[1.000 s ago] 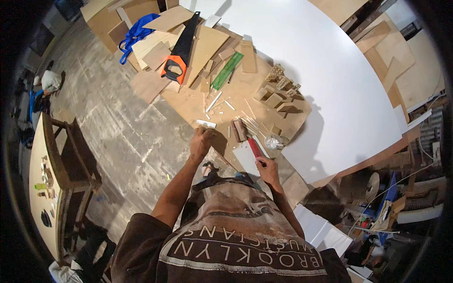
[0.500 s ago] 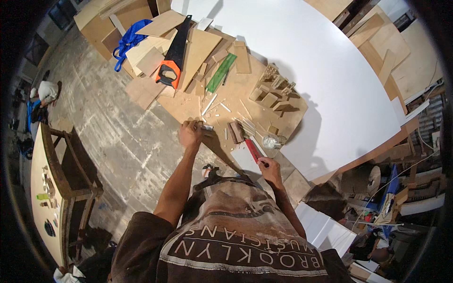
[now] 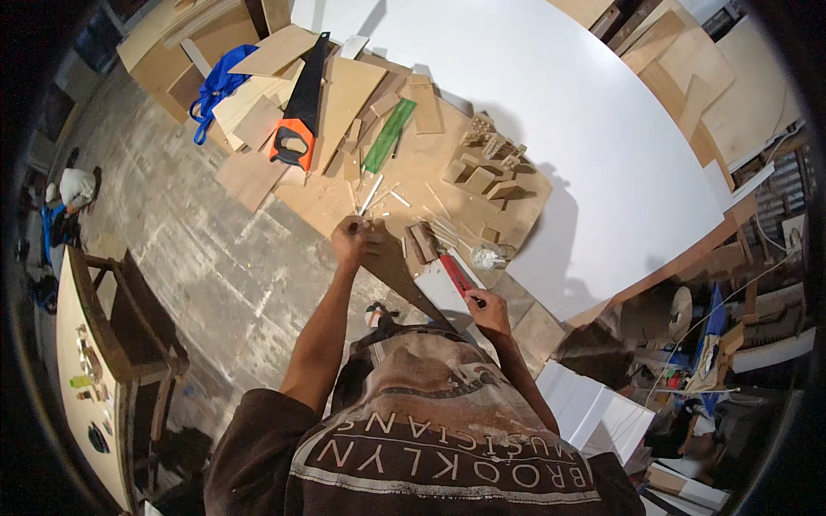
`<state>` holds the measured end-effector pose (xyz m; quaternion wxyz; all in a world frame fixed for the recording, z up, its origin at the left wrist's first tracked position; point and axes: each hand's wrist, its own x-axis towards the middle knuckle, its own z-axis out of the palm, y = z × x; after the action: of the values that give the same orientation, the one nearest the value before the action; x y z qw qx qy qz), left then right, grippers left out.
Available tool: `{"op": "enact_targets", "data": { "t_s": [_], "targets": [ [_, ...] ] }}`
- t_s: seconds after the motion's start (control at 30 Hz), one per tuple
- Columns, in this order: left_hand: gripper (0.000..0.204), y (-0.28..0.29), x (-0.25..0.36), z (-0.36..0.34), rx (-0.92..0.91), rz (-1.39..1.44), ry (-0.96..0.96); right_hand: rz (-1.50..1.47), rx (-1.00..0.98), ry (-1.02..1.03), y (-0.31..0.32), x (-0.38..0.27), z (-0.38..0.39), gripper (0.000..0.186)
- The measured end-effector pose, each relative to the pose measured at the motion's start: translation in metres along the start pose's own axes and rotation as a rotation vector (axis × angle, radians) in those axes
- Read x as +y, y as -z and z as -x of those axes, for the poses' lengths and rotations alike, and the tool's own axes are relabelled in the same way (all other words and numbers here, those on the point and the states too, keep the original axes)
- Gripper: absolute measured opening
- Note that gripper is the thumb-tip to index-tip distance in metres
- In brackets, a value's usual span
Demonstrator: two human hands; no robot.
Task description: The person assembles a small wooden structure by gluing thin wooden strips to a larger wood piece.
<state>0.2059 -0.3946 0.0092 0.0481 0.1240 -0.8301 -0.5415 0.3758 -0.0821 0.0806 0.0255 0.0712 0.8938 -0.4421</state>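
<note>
My left hand is over the near left edge of a wooden board, its fingers curled together. Whatever they hold is hidden. Just beyond the fingers, a thin white strip points away from me. My right hand grips the near end of a slim red tool, whose exact kind I cannot make out. The tool's far end reaches beside two brown wooden blocks. Close to it are thin pale sticks and a clear container with whitish contents.
An orange-handled handsaw rests on plywood offcuts. Beside it lie a green strip and a blue cloth bag. Small wooden pieces cluster at the board's right. A large white panel extends behind. Another table stands left.
The view has shifted a little, moving the board leftward in the picture. My left hand has moved slightly right over the board, covering the whitish piece by its fingers. My right hand still holds the red tool.
</note>
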Motion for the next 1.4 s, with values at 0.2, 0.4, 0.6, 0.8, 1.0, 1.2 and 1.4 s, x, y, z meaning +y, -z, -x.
{"op": "enact_targets", "data": {
  "t_s": [0.2, 0.4, 0.6, 0.8, 1.0, 1.2, 1.4],
  "targets": [
    [0.005, 0.002, 0.042, 0.010, -0.203, 0.829, 0.235, -0.038, -0.050, -0.004, 0.002, -0.001, -0.003, 0.022],
    [0.004, 0.021, 0.113, 0.038, -0.449, 0.942, 0.184, -0.533, -0.138, -0.120, 0.008, -0.094, -0.043, 0.029],
    [0.008, 0.033, 0.173, 0.064, -0.402, 0.611, -0.287, -1.119, -0.322, -0.144, -0.002, -0.159, -0.089, 0.024],
    [0.010, 0.030, 0.158, 0.073, -0.291, 0.617, -0.248, -1.005, -0.256, -0.093, -0.007, -0.162, -0.089, 0.014],
    [0.014, 0.028, 0.137, 0.081, -0.358, 0.825, 0.128, -0.708, -0.151, 0.163, -0.016, -0.158, -0.087, 0.015],
    [0.014, 0.027, 0.138, 0.082, -0.374, 0.772, 0.222, -0.496, -0.058, 0.195, -0.026, -0.153, -0.084, 0.018],
    [0.015, 0.021, 0.090, 0.095, -0.518, 0.574, 0.185, -0.183, -0.207, 0.148, -0.023, -0.130, -0.066, 0.021]
  ]
}}
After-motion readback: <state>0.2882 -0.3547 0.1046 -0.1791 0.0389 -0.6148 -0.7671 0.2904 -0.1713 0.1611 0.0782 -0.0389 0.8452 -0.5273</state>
